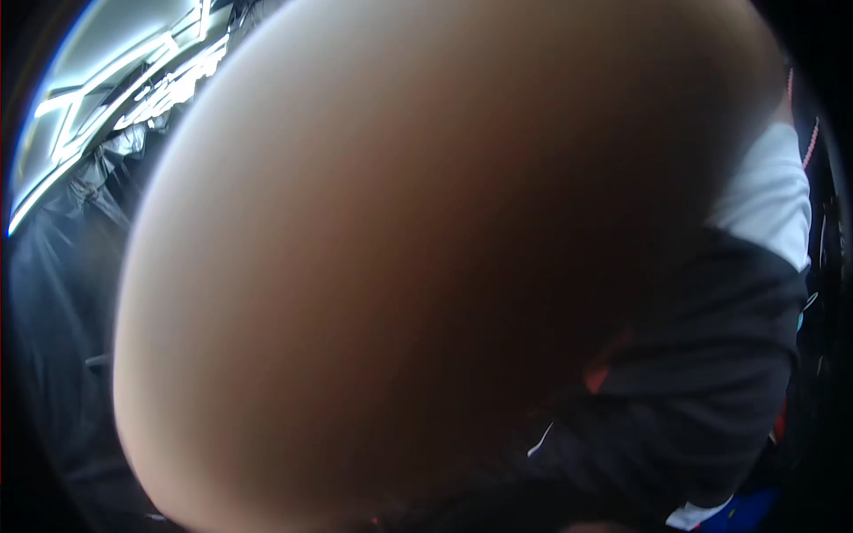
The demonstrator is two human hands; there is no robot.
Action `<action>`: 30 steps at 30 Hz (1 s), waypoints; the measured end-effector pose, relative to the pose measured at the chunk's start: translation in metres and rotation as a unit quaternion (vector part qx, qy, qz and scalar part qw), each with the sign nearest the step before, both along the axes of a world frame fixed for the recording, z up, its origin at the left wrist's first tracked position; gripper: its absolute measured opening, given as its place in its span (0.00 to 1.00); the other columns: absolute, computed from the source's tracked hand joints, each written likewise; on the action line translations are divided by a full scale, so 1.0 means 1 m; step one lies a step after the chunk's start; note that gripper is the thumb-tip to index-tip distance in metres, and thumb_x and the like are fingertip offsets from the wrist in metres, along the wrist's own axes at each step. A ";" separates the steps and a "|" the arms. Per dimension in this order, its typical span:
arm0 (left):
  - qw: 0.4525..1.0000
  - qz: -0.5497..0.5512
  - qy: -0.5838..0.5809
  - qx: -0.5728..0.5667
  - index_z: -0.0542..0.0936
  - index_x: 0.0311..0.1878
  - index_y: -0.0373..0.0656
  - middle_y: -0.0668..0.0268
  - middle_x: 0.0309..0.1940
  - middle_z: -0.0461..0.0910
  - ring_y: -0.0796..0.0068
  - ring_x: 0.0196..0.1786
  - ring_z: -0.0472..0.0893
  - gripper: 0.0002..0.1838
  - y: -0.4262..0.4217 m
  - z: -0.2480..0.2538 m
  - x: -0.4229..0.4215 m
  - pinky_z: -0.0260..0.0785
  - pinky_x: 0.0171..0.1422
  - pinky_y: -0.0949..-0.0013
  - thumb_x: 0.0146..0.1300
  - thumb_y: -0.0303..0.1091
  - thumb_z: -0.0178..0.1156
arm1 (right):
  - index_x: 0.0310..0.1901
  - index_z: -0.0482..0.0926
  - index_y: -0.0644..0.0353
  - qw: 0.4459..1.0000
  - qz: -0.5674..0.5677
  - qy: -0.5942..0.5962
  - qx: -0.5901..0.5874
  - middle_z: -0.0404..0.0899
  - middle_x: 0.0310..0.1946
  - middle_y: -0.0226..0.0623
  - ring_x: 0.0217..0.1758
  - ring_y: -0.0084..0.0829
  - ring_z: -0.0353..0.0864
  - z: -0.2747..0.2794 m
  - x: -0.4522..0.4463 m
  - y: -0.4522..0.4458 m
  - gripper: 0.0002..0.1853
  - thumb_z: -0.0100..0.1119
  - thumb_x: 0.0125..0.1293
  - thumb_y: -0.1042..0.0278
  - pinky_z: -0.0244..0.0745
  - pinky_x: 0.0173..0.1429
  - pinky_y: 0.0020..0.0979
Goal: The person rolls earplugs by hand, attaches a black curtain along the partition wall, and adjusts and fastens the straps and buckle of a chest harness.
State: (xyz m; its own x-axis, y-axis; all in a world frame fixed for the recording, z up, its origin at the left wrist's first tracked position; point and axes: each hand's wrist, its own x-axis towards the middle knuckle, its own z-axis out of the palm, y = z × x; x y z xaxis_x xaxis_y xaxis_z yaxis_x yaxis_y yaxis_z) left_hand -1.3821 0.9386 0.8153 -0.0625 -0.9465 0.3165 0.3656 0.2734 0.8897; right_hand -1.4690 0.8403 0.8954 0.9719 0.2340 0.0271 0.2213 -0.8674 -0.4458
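A very close, blurred skin-toned shape fills most of the head view. It appears to be my right hand (355, 266), held right in front of the lens. Its fingers cannot be made out, nor can anything it may hold. At the right edge a white cuff (773, 195) meets a dark sleeve (702, 355), which runs down towards the lower right. My left hand cannot be seen.
Bright light strips (115, 71) cross the ceiling at the upper left. Dark, creased sheeting (62, 293) hangs below them. A small blue object (755, 508) shows at the lower right.
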 end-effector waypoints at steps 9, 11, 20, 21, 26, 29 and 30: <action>0.994 -0.100 -0.035 -0.006 0.75 0.56 0.26 0.54 0.37 0.83 0.70 0.33 0.84 0.17 -0.022 0.007 -0.015 0.79 0.38 0.69 0.67 0.23 0.62 | 0.32 0.76 0.76 0.993 -0.020 -0.105 -0.051 0.67 0.37 0.46 0.38 0.40 0.74 0.030 -0.111 -0.022 0.08 0.62 0.60 0.77 0.75 0.39 0.33; 0.994 -0.106 -0.038 0.010 0.75 0.57 0.26 0.57 0.37 0.83 0.76 0.33 0.82 0.16 -0.023 0.007 -0.027 0.77 0.39 0.73 0.68 0.22 0.61 | 0.31 0.75 0.74 0.996 -0.063 -0.047 -0.046 0.65 0.38 0.46 0.38 0.40 0.71 0.042 -0.131 -0.020 0.07 0.63 0.57 0.79 0.73 0.39 0.36; 0.982 -0.181 0.005 0.060 0.80 0.49 0.32 0.66 0.36 0.79 0.90 0.28 0.72 0.11 -0.010 -0.031 -0.035 0.63 0.30 0.80 0.65 0.23 0.64 | 0.23 0.74 0.67 0.985 -0.165 0.050 0.014 0.71 0.35 0.45 0.33 0.37 0.76 0.051 -0.143 -0.005 0.10 0.70 0.48 0.81 0.72 0.35 0.32; 0.983 -0.174 -0.035 0.052 0.81 0.49 0.33 0.67 0.35 0.79 0.90 0.27 0.70 0.11 -0.009 -0.036 -0.037 0.62 0.29 0.80 0.64 0.23 0.64 | 0.24 0.75 0.66 0.984 -0.161 0.068 0.020 0.71 0.35 0.45 0.34 0.39 0.75 0.049 -0.144 -0.006 0.10 0.70 0.49 0.81 0.73 0.37 0.33; 0.964 -0.193 0.127 0.132 0.80 0.50 0.35 0.76 0.28 0.77 0.93 0.26 0.70 0.08 -0.006 -0.046 -0.037 0.61 0.29 0.82 0.71 0.27 0.58 | 0.17 0.70 0.62 0.981 -0.179 0.067 0.034 0.74 0.28 0.38 0.26 0.30 0.75 0.029 -0.127 -0.015 0.12 0.66 0.44 0.81 0.64 0.26 0.29; 0.993 -0.093 0.070 -0.036 0.83 0.54 0.28 0.59 0.32 0.83 0.85 0.24 0.76 0.13 -0.016 -0.067 -0.034 0.69 0.28 0.78 0.71 0.27 0.61 | 0.17 0.72 0.60 0.973 -0.220 0.054 0.051 0.74 0.24 0.36 0.21 0.24 0.72 0.029 -0.125 -0.016 0.10 0.64 0.35 0.84 0.60 0.24 0.25; 0.993 -0.092 0.069 -0.033 0.83 0.54 0.28 0.59 0.32 0.83 0.85 0.24 0.76 0.13 -0.015 -0.071 -0.030 0.69 0.28 0.78 0.71 0.27 0.61 | 0.20 0.75 0.60 0.967 -0.245 0.055 0.035 0.75 0.24 0.36 0.21 0.24 0.72 0.028 -0.121 -0.008 0.10 0.64 0.35 0.85 0.61 0.24 0.24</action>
State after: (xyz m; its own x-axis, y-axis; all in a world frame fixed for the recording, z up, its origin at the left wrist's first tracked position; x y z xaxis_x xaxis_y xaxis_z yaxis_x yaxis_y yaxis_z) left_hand -1.4125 0.9240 0.7443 -0.1838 -0.8999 0.3955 0.5327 0.2470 0.8095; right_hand -1.5905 0.8319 0.9233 0.9634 -0.2546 -0.0842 -0.2616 -0.8230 -0.5041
